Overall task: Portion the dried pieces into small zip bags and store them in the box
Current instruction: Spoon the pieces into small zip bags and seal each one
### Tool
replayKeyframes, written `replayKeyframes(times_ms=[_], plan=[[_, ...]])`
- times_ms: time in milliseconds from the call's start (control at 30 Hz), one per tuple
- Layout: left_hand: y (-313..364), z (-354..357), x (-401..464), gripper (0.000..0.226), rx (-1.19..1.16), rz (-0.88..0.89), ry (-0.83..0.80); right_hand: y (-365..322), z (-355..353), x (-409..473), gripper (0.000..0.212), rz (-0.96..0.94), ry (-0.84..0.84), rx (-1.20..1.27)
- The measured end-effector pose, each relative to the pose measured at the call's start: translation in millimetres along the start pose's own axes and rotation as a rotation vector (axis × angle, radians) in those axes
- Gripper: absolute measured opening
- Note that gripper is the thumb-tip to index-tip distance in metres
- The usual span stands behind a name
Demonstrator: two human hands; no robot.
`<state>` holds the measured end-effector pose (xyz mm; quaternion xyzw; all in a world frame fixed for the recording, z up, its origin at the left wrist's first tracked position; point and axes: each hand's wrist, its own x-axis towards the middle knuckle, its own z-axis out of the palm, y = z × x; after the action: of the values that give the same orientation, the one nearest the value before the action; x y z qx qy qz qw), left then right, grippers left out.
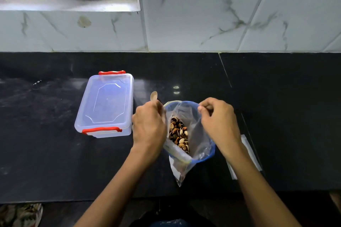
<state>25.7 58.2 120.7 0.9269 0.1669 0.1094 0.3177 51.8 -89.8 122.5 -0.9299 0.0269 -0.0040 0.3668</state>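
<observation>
Nearest, both hands hold a clear zip bag (198, 134) open over a blue bowl (210, 155) on the dark tabletop (55, 162): the left hand (148, 125) grips its edge and a wooden spoon (153, 96), the right hand (218, 121) pinches the other edge. Dried pieces (179, 134) show through it. Farther left stands the closed clear box (106, 104) with red clips.

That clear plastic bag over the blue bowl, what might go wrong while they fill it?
The clear plastic zip bag is held open only at its edges by the left hand and right hand; a slip could spill the brown and cream dried pieces onto the black countertop. The left hand also grips a pale wooden spoon, which makes its hold clumsier. The clear red-latched storage box is still lidded.
</observation>
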Motion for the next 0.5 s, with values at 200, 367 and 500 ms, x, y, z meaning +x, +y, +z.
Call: replayKeyframes(times_ms=[200,367,500], plan=[[-6.4,-7.9,28.9,0.026,0.095,0.058,-0.309,2.2,-7.0,17.0,0.026,-0.075,-0.109,-0.053],[7.7,2.2,46.0,0.025,0.153,0.238,-0.361,-7.4,-0.3,30.3,0.016,-0.14,-0.197,-0.213],[6.6,2.9,64.6,0.03,-0.012,0.097,-0.604,-8.8,-10.9,43.7,0.032,-0.026,-0.48,-0.093]])
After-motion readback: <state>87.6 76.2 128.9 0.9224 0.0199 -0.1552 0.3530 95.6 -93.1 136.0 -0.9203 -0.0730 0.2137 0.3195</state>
